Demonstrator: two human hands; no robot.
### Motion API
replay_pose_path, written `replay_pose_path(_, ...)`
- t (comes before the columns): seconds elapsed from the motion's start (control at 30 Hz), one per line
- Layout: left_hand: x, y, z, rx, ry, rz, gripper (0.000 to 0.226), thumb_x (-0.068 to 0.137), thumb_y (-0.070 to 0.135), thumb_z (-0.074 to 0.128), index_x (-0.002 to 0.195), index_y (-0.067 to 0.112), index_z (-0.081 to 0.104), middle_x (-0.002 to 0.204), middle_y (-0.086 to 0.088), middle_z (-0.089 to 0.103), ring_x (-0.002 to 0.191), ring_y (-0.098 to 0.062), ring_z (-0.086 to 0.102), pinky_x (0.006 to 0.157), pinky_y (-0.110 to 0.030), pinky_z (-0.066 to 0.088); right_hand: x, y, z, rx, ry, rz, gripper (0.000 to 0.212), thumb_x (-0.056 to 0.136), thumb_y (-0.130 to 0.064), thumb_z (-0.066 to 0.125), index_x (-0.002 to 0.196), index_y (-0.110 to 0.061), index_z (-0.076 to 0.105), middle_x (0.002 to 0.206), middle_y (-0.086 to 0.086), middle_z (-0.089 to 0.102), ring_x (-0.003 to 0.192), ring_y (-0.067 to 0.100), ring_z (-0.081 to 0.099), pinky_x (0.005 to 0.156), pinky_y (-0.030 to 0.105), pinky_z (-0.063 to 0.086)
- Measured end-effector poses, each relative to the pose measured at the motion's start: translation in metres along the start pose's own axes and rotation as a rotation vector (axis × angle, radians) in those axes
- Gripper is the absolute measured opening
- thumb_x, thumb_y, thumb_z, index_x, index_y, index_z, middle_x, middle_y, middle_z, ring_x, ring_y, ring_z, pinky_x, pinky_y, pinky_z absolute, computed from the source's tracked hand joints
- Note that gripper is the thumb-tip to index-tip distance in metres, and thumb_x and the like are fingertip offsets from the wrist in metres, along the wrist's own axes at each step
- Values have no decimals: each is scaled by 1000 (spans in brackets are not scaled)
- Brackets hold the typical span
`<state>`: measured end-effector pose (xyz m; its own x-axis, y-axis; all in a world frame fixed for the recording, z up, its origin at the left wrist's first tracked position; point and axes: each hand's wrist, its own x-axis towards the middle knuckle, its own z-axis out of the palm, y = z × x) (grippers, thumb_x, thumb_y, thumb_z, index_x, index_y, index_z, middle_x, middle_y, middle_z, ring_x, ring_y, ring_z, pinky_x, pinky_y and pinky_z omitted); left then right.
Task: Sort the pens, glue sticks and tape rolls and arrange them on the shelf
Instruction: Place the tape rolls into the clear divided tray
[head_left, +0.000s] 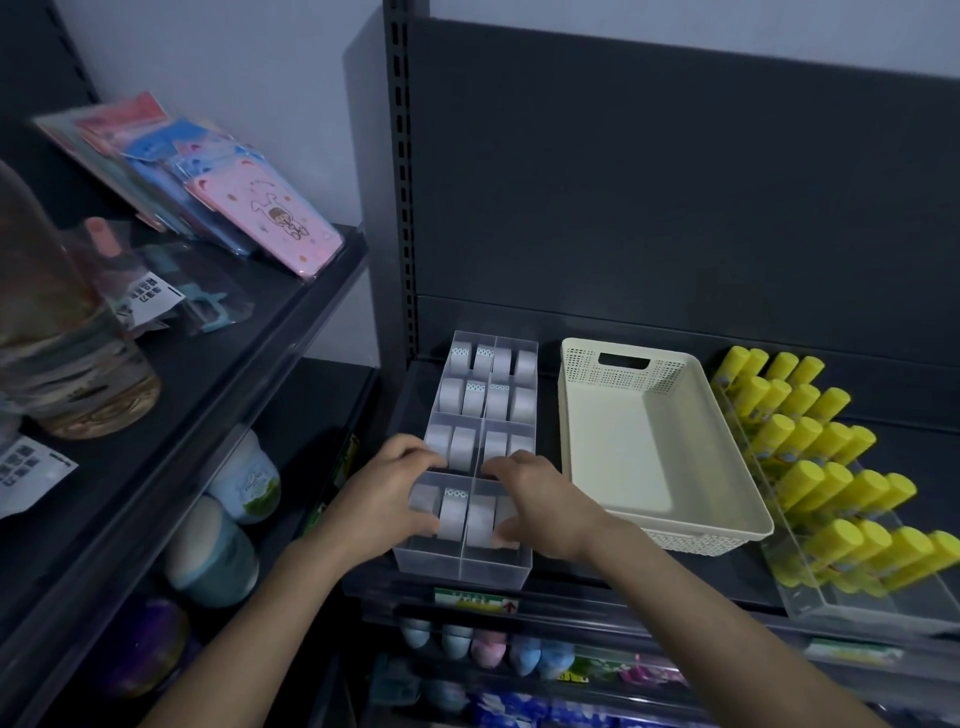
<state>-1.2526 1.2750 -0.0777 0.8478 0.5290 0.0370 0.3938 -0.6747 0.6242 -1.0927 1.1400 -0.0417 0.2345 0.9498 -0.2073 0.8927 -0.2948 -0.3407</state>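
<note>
The clear divided box (462, 569) sat on the shelf (675, 577) with its long axis running straight away from the person. It was filled with tape rolls (453, 512) standing on edge, side by side across its width.

Both hands were in its nearest row. The left hand (395, 493) was in the left front compartment and the right hand (540, 504) in the right front one. Each grip was clenched on the rolls there, with fingers curled over their far side and the thumb against their near side. The hands were about equally close to their own pair, so neither arm had the advantage.

Just right of the box stood a cream basket (576, 415) with nothing visible in it. Beyond that, further right, yellow glue sticks (810, 441) lay in tilted rows in a clear tray.

The next move probably turns on the rolls lying directly under the fingers. They would be lifted straight up or pushed back along the box's length to sit snug against the divider.
</note>
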Motion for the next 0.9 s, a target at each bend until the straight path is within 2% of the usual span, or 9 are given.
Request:
replay_pose_path(0.13,-1,4,-4,0,55,-2,66,71,39,81,129,29,53,120,31,29,108,9,39,84,-2,29,-3,-2,-1,7,51,-4,63,81,-26,71,135,-13,41,128,13,48,120,31,41,97,37,43)
replay_pose_path(0.23,2,14,-11,-9,114,25,61,73,42,78,128,27,55,121,30,32,111,7,40,87,-3,27,-6,2,-14,30,186,-19,58,87,-26,66,138,-15,41,133,12,48,124,30,42,101,33,38)
replay_pose_path(0.33,8,29,-11,-26,125,77,53,77,40,76,125,26,58,119,26,39,112,5,44,91,-6,29,-13,15,-31,65,338,11,48,89,-21,61,135,-15,48,127,11,53,119,26,48,95,26,37)
replay_pose_path(0.47,16,47,-2,-57,93,105,47,82,41,71,125,27,58,118,27,41,112,7,44,92,-5,29,-30,44,-38,70,441,147,38,91,-20,59,129,-14,54,122,9,57,114,25,52,92,26,39)
replay_pose_path(0.57,25,63,7,-106,63,102,44,82,39,70,123,26,59,118,22,46,111,3,48,96,-13,38,-45,71,-39,59,487,264,37,91,-18,59,127,-11,56,122,10,57,112,25,53,94,28,40)
replay_pose_path(0.63,32,78,16,-191,72,77,42,83,34,71,122,25,59,117,17,51,109,1,52,94,-16,43,-56,89,-41,37,504,341,37,89,-15,60,125,-7,58,122,13,58,112,29,54,96,31,41)
replay_pose_path(0.7,38,96,29,-336,79,28,48,82,30,73,126,24,56,121,13,55,109,1,54,89,-10,43,-66,106,-43,11,518,401,36,86,-10,62,120,0,61,119,17,59,110,34,55,97,37,42)
replay_pose_path(0.8,48,125,51,-474,67,-22,55,82,31,72,132,30,48,120,24,50,108,8,50,82,-7,40,-77,131,-45,15,540,489,43,83,-6,62,124,5,57,120,22,58,112,38,52,98,41,42)
replay_pose_path(0.9,60,144,69,-585,61,-105,36,83,29,70,103,48,47,99,39,53,91,21,54,71,-5,42,-82,147,-43,104,548,565,46,82,-7,62,126,3,51,120,22,57,110,38,53,89,37,43)
